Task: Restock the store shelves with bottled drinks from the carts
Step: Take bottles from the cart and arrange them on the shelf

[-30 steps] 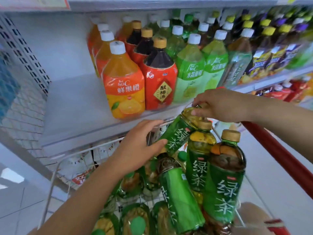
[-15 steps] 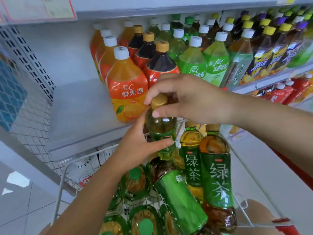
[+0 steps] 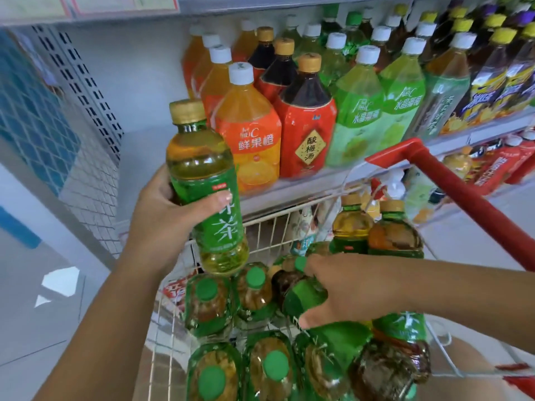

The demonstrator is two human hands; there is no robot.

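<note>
My left hand [image 3: 165, 209] grips a green tea bottle [image 3: 202, 180] with a gold cap and holds it upright above the cart's front left corner, just in front of the shelf's bare left part [image 3: 139, 157]. My right hand [image 3: 347, 287] reaches down into the white wire cart [image 3: 269, 227]. Its fingers curl over a green tea bottle lying on its side [image 3: 307, 296], with the thumb underneath. Several more green tea bottles fill the cart, some upright with gold caps [image 3: 393, 230], some with green caps [image 3: 207, 289].
On the shelf stand rows of orange juice bottles [image 3: 249, 134], red plum drink bottles [image 3: 307, 131] and pale green bottles [image 3: 359, 111]. The cart's red handle [image 3: 463, 192] crosses the right side. A perforated shelf panel [image 3: 86, 91] and tiled floor lie to the left.
My left hand has taken over the gold-capped bottle and lifted it left toward the shelf. My right hand has let go of its cap and dropped into the cart onto a lying bottle.
</note>
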